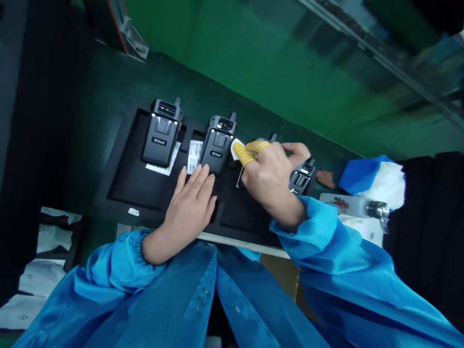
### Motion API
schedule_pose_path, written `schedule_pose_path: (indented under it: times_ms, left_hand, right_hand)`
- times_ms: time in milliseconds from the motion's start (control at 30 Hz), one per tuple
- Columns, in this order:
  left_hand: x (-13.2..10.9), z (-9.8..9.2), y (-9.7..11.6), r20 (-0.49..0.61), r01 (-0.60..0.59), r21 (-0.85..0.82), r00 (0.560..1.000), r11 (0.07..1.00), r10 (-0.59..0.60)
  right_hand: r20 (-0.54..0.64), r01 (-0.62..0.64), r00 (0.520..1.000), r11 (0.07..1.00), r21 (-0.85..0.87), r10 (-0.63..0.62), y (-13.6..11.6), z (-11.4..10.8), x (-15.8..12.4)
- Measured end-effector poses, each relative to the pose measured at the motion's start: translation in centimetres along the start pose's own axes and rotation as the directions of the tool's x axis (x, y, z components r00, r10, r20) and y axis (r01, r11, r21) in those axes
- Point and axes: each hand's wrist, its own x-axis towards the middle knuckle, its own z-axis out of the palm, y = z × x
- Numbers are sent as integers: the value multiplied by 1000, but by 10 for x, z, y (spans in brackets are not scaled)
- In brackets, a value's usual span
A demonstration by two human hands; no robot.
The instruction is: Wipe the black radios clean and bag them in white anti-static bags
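Several black two-way radios marked Riton lie in a row on a black foam tray [119, 181]. My left hand [190, 212] is stretched out flat, its fingertips at the lower end of the second radio [213, 157]. My right hand [270, 169], with yellow finger covers on two fingers, presses a small white wipe [234, 150] by that radio's right edge. Partly hidden behind this hand are a third radio [273, 137] and a fourth radio [302, 176]. At the left lies another radio [161, 133], over a white label sheet [168, 166]; a second label sheet [195, 153] shows beside the middle radio.
A small white scrap [134, 211] lies on the tray's front left edge. To the right are a bottle with a flower print [344, 203], a blue and white bundle [373, 179] and a brown scrap [325, 178]. A green wall [232, 58] rises behind; a metal bracket [136, 43] stands at the back left.
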Motion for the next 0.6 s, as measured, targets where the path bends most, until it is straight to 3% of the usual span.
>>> schedule_pose_path:
  times_ms: [167,367,500,600]
  left_hand:
    - [-7,-24,-20,-73,69,64,995,996,-64]
    - [-18,-38,-47,-122,188,162,978,969,-170]
    - [-18,-36,-49,-134,175,203,980,963,-149]
    - [-17,-36,-48,-145,166,207,980,964,-138]
  right_hand:
    - [-50,-24,998,997,75,28,-15,-14,47]
    - [51,118,990,975,188,-129,-66,-5,115]
    - [44,249,965,956,154,-258,-83,6,127]
    - [32,308,950,947,89,-311,-74,12,118]
